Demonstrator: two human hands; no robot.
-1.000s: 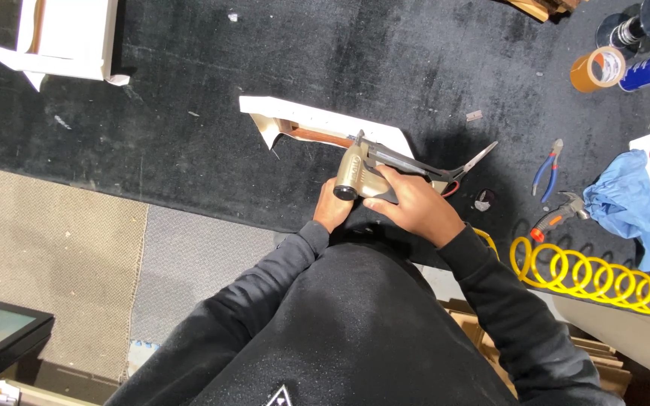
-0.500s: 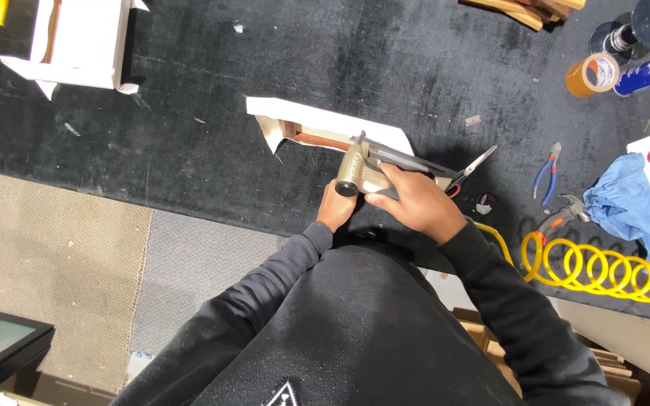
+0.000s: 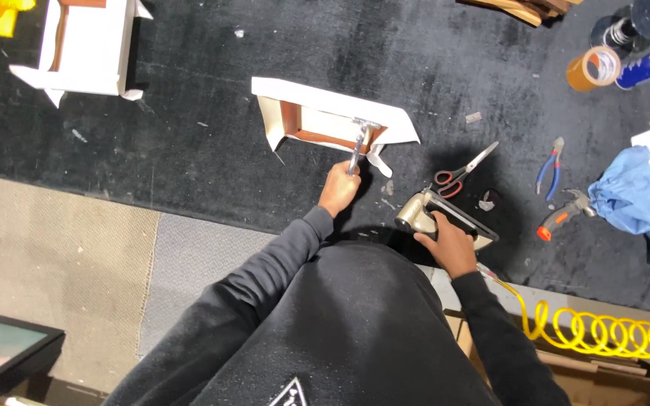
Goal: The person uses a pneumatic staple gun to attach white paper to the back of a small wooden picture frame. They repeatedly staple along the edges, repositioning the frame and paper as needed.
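The left hand (image 3: 338, 188) now grips a small metal hammer (image 3: 358, 143) on the white-wrapped wooden frame (image 3: 330, 114); the right hand (image 3: 445, 242) has parked the brass-bodied pneumatic stapler (image 3: 430, 214) right of that frame, clasping it

Single head view, steeply down, seemingly near black worktable (image 3: 189, 150)

The yellow hose (image 3: 603, 331) runs off the right edge. The black frame (image 3: 5, 353) is cut at the bottom corner. The left hand (image 3: 338, 188) hides the small metal tool's (image 3: 356, 146) handle — too small to name.
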